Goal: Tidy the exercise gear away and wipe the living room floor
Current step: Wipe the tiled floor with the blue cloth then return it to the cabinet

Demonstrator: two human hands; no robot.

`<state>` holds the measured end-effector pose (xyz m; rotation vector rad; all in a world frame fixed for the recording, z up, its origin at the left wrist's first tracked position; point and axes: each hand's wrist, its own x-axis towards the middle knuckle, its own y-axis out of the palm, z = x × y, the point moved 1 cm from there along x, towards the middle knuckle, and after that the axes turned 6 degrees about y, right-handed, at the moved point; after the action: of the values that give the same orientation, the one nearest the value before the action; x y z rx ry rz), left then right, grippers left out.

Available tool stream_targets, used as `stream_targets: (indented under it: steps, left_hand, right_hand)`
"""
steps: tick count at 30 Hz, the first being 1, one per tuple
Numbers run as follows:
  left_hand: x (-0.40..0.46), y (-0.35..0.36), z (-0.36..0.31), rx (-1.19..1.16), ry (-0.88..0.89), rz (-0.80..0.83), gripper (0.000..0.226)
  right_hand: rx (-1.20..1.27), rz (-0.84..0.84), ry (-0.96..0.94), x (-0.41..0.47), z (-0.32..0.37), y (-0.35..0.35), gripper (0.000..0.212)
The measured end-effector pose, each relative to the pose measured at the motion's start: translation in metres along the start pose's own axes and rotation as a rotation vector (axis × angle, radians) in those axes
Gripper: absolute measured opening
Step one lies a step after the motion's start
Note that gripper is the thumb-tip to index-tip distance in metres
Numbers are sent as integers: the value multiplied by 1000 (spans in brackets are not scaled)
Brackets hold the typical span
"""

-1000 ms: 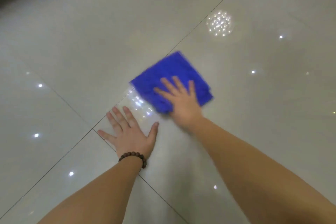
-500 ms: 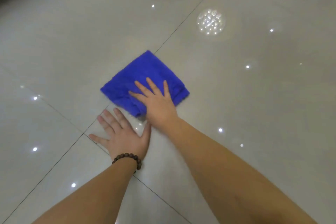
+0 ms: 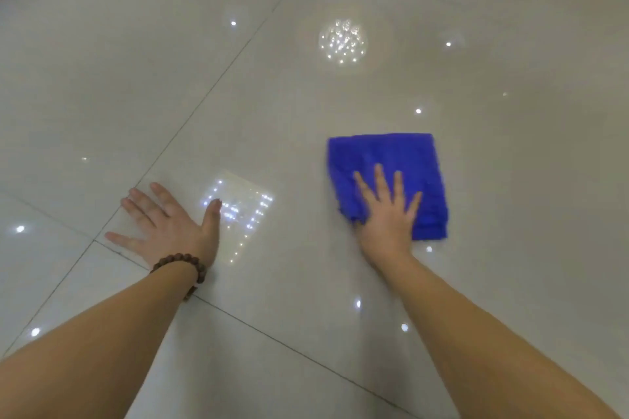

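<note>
Fingers point(image 3: 378, 180) of right hand point(image 3: 388, 214) press blue cloth point(image 3: 391, 160) flat on floor point(image 3: 510, 180).

— What am I looking through here?

— I have a single view, from the camera worn on the person's head. It looks forward and steeply down at the tiled floor point(image 3: 510, 282).

— How close?

— Close, I'd say: both forearms run in from the bottom edge, the left hand point(image 3: 170, 226) left of centre, the right hand point(image 3: 388, 218) right of centre. The wide lens bends the tile joints.

— Any second view to compare?

— None, so I see no shared part. Ceiling lights show only as reflections in the floor.
</note>
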<state>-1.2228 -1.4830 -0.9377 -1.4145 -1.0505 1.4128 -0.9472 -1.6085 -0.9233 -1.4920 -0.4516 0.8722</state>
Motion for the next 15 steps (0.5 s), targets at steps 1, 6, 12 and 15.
stream_targets:
  steps: [1, 6, 12, 15]
  left_hand:
    - [-4, -3, -5, 29, 29, -12, 95]
    - [-69, 0, -74, -27, 253, -10, 78]
    - [-189, 45, -172, -3, 653, 163, 86]
    - [-207, 58, -182, 80, 665, 142, 91]
  right_hand:
    - [-52, 39, -194, -11, 28, 3, 77]
    - [-24, 69, -258, -13, -38, -7, 74]
    - [329, -46, 1093, -80, -287, -13, 63]
    - [321, -31, 1218, -88, -254, -5, 64]
